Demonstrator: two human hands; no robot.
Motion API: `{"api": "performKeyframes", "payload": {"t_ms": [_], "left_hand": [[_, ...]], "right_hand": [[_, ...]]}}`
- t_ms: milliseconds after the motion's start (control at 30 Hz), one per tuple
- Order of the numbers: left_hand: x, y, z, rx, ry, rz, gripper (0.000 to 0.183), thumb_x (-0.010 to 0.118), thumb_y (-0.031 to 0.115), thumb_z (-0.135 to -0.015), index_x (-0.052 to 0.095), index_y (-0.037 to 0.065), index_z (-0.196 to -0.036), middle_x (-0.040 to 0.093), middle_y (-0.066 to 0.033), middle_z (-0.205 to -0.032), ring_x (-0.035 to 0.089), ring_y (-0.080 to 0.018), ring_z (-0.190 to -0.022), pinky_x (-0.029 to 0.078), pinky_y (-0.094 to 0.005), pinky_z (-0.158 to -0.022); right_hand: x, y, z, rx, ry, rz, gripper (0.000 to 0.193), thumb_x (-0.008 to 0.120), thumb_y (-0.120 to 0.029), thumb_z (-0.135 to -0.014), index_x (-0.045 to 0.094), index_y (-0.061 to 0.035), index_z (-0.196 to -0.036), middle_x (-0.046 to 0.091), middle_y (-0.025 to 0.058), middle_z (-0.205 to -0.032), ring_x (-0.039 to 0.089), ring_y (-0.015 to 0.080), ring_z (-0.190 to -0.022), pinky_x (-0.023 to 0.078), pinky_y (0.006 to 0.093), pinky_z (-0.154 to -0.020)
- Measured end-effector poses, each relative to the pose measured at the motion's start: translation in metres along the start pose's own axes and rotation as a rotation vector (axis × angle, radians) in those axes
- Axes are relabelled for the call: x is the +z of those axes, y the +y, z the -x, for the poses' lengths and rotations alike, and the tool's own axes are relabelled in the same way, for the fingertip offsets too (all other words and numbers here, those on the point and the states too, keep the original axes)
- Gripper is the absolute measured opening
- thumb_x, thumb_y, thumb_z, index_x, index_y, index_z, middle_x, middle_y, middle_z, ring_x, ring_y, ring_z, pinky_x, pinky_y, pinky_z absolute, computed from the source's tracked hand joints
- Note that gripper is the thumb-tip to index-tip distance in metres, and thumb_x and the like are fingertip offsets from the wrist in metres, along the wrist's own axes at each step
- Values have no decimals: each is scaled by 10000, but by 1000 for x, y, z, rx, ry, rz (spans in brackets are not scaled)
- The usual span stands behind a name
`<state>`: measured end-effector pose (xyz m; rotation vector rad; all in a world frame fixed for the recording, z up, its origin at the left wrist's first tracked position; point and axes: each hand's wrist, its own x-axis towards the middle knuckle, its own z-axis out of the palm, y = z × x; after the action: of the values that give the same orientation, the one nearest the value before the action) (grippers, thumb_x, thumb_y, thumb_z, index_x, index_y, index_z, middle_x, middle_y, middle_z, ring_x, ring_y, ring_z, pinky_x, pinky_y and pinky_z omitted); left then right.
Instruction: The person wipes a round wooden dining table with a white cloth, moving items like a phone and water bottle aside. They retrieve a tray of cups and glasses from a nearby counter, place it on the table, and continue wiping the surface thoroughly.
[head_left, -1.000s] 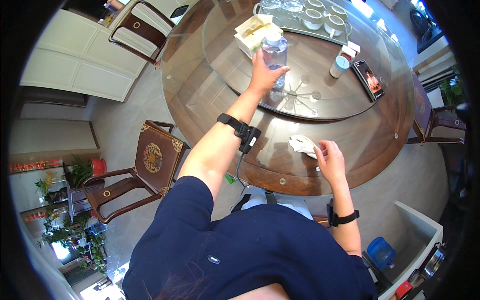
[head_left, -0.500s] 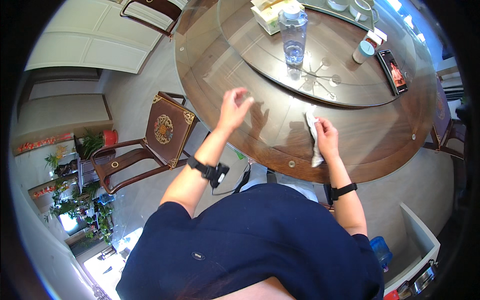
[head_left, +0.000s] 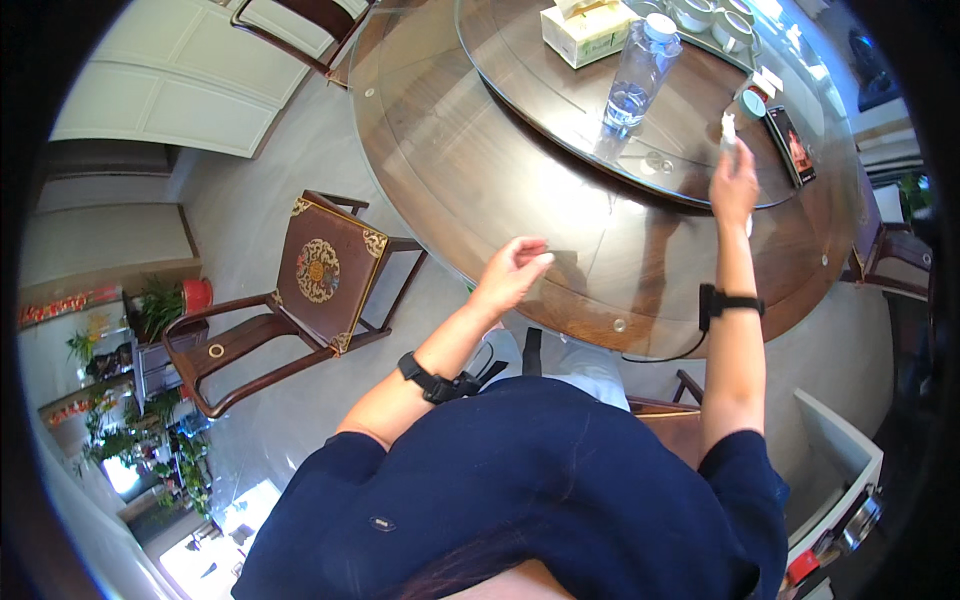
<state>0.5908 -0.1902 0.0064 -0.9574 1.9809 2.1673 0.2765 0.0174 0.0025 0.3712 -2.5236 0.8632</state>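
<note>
My right hand reaches forward over the edge of the raised glass turntable, closed on a crumpled white tissue. One end of the tissue stands up past the fingertips. Another white bit shows beside the wrist. Just beyond this hand are a small jar with a pale blue lid and a phone with a lit screen. Above the near edge of the round wooden table, my left hand hovers, thumb and fingers loosely curved and apart, with nothing in them.
A clear water bottle, partly filled, stands on the turntable by a tissue box. Cups sit on a tray at the back, near a small white-and-red box. A wooden chair stands left of the table.
My right hand has moved forward and right with the tissue, from the table's near edge to the turntable. My left hand has drawn back toward me and slightly right.
</note>
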Motion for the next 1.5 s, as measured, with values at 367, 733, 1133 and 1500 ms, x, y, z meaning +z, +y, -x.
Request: {"api": "performKeyframes", "payload": {"t_ms": [367, 733, 1133, 1500], "left_hand": [[-136, -46, 54, 19, 1, -78, 333, 659, 195, -924, 591, 2, -1186, 639, -67, -1087, 593, -129, -973, 483, -292, -892], [-160, -58, 31, 63, 9, -246, 259, 647, 114, -917, 599, -30, -1126, 618, -100, -1095, 666, -154, -912, 539, -291, -825], [-117, -28, -22, 244, -57, -410, 266, 661, 125, -903, 632, 6, -1139, 604, -102, -1097, 644, -167, -925, 527, -299, -844], [-194, -43, -27, 202, 256, -541, 237, 649, 106, -909, 635, 16, -1128, 602, -96, -1095, 641, -176, -925, 525, -309, -844]], "right_hand": [[92, -142, 162, -145, -404, -159, 311, 549, 48, -806, 701, -87, -1042, 691, 152, -1100, 623, 346, -1060, 496, 410, -938], [-41, 29, 191, 665, -352, 277, 574, 578, -347, -933, 486, -1, -1382, 541, 229, -1366, 514, 399, -1253, 410, 467, -1044], [68, -145, 279, -272, -606, -112, 529, 510, -184, -921, 452, 4, -1412, 461, 223, -1449, 387, 355, -1390, 255, 477, -1178], [35, 33, 134, 558, -291, 352, 509, 463, -222, -942, 445, 55, -1369, 362, 282, -1484, 405, 429, -1324, 282, 550, -1122]]}}
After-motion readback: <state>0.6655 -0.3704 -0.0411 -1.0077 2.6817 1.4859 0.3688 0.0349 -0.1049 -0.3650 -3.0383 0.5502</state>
